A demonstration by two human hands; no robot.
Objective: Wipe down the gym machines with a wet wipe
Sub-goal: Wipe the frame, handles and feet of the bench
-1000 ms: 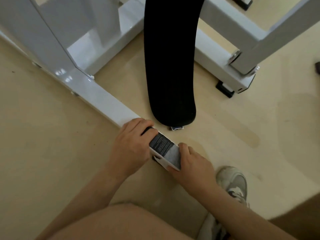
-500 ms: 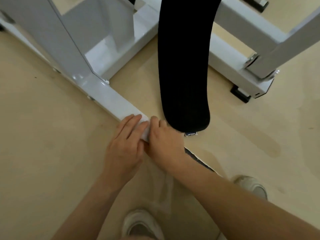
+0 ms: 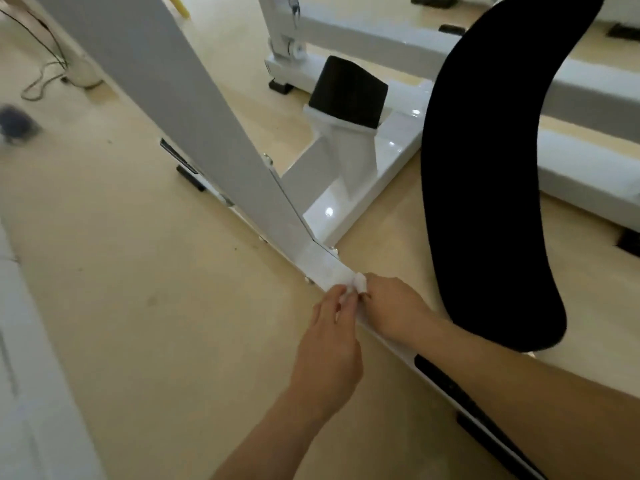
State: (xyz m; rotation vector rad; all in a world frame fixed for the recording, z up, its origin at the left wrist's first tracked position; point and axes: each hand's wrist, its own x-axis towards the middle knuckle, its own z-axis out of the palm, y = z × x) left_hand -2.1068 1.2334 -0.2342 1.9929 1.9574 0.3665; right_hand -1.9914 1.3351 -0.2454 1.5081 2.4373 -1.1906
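A small white wet wipe [image 3: 358,283] sits bunched on the white floor rail [image 3: 317,263] of the gym machine. My left hand [image 3: 330,337] and my right hand [image 3: 394,308] meet at it, and the fingertips of both pinch the wipe against the rail's top. The rail runs diagonally from the grey slanted upright [image 3: 194,109] down toward the lower right, passing under my right forearm. A long curved black pad [image 3: 485,181] hangs just right of my hands.
A second black pad [image 3: 348,93] stands on a white bracket behind the rail. More white frame beams [image 3: 588,168] lie at the right. A cable [image 3: 41,77] lies on the beige floor at far left. A white edge [image 3: 20,375] borders the lower left.
The view lifted and widened to show more of the machine. Both hands slid up the rail from the labelled end, and the wipe now shows between their fingertips.
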